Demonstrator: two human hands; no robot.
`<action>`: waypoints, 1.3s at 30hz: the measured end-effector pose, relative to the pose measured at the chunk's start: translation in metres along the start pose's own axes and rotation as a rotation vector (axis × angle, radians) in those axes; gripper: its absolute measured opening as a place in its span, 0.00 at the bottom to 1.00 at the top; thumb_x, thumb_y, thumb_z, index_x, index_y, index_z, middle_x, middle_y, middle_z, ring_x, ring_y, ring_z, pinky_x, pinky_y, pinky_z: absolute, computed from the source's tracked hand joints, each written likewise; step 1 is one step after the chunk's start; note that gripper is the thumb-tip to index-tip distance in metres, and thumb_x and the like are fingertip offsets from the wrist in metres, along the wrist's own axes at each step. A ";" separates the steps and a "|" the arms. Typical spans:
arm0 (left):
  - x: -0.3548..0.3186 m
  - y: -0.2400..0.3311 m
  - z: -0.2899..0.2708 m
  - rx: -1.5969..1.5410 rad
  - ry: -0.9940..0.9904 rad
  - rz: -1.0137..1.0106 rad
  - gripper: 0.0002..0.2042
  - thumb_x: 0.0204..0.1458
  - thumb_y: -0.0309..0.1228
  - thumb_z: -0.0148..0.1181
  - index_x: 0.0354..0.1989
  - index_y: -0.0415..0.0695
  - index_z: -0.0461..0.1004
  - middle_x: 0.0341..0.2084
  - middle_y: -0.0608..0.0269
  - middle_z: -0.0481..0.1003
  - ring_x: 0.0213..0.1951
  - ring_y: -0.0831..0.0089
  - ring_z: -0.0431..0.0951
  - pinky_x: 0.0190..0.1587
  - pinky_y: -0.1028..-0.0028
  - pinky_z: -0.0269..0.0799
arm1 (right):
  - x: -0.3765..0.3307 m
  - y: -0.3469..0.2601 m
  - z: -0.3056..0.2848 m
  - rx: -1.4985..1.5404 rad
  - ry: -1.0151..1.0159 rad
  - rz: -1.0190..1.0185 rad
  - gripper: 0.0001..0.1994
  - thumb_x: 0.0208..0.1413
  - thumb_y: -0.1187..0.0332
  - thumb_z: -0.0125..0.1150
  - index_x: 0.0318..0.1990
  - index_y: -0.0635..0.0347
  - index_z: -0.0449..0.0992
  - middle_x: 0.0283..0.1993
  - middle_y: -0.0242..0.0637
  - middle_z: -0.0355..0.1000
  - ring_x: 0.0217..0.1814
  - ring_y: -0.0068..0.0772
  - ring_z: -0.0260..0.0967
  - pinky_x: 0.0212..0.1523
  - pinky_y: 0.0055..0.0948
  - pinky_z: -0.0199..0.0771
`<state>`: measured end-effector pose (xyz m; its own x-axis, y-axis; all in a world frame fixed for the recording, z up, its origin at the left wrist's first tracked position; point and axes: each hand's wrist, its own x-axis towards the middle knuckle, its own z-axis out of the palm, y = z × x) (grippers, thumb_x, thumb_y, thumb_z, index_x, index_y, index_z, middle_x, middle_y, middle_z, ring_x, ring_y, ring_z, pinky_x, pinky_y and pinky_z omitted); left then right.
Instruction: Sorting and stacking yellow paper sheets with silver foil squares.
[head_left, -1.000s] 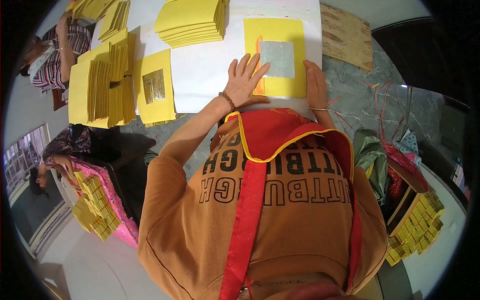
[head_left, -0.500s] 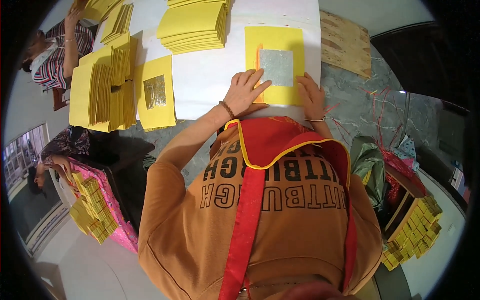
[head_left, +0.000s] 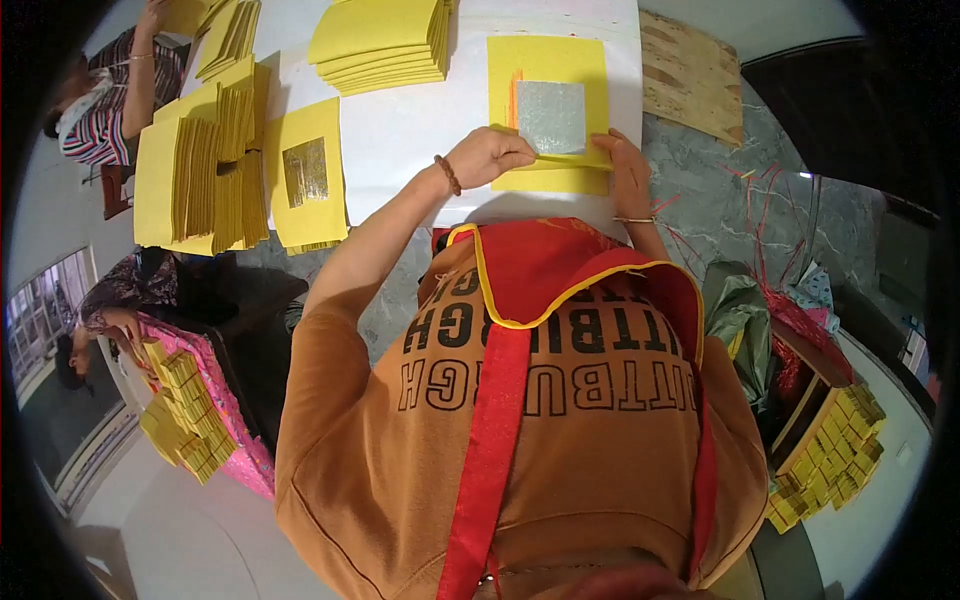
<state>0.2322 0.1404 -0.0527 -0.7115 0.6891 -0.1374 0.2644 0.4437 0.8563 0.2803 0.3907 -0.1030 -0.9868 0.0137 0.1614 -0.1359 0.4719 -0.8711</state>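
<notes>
A yellow paper sheet (head_left: 552, 60) lies on the white table in front of me, with a silver foil square (head_left: 551, 112) and an orange mark at the foil's left side. Its near edge is lifted and turned up in a narrow strip just below the foil, and more yellow paper shows underneath. My left hand (head_left: 494, 156) is closed, pinching that strip at its left end. My right hand (head_left: 628, 168) is at the strip's right end, fingers bent over the paper's edge; its thumb is hidden.
Left of me lie another yellow sheet (head_left: 308, 215) with a gold foil patch and upright stacks of folded yellow paper (head_left: 190, 180). A further stack (head_left: 380, 50) sits farther back. Another person (head_left: 120, 105) is at the far left. Bundled yellow packets (head_left: 835, 450) stand low at right.
My left hand has gone from lying spread on the sheet to pinching its near edge, which is now turned up. My right hand has moved slightly away from me along the right edge.
</notes>
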 end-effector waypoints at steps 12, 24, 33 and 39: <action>0.010 -0.009 -0.011 -0.212 -0.075 -0.141 0.10 0.49 0.31 0.57 0.34 0.38 0.76 0.29 0.57 0.76 0.35 0.71 0.75 0.39 0.74 0.70 | 0.000 0.000 -0.002 -0.053 -0.046 -0.092 0.21 0.61 0.57 0.34 0.39 0.58 0.76 0.47 0.36 0.72 0.59 0.38 0.60 0.59 0.37 0.49; 0.025 -0.011 -0.023 -0.326 -0.284 -0.282 0.10 0.49 0.33 0.57 0.33 0.39 0.77 0.24 0.67 0.73 0.28 0.80 0.70 0.31 0.79 0.67 | -0.003 0.002 -0.002 -0.063 -0.055 -0.029 0.14 0.51 0.55 0.54 0.43 0.48 0.75 0.50 0.29 0.70 0.60 0.31 0.59 0.60 0.39 0.41; 0.022 -0.008 -0.024 -0.264 -0.290 -0.235 0.12 0.49 0.36 0.57 0.34 0.39 0.77 0.25 0.66 0.74 0.28 0.80 0.71 0.33 0.79 0.67 | -0.001 -0.002 0.003 -0.206 -0.038 -0.041 0.17 0.46 0.54 0.61 0.42 0.51 0.75 0.50 0.34 0.69 0.58 0.33 0.60 0.57 0.39 0.48; -0.015 -0.010 -0.023 0.471 0.060 0.159 0.20 0.44 0.37 0.61 0.49 0.53 0.72 0.52 0.61 0.66 0.53 0.59 0.62 0.52 0.63 0.58 | 0.000 0.002 0.005 -0.134 0.010 -0.001 0.17 0.45 0.55 0.61 0.41 0.53 0.76 0.49 0.35 0.70 0.56 0.35 0.63 0.54 0.37 0.54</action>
<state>0.2250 0.1127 -0.0473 -0.6709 0.7414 0.0175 0.6283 0.5557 0.5445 0.2793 0.3875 -0.1065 -0.9857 0.0218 0.1673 -0.1231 0.5852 -0.8015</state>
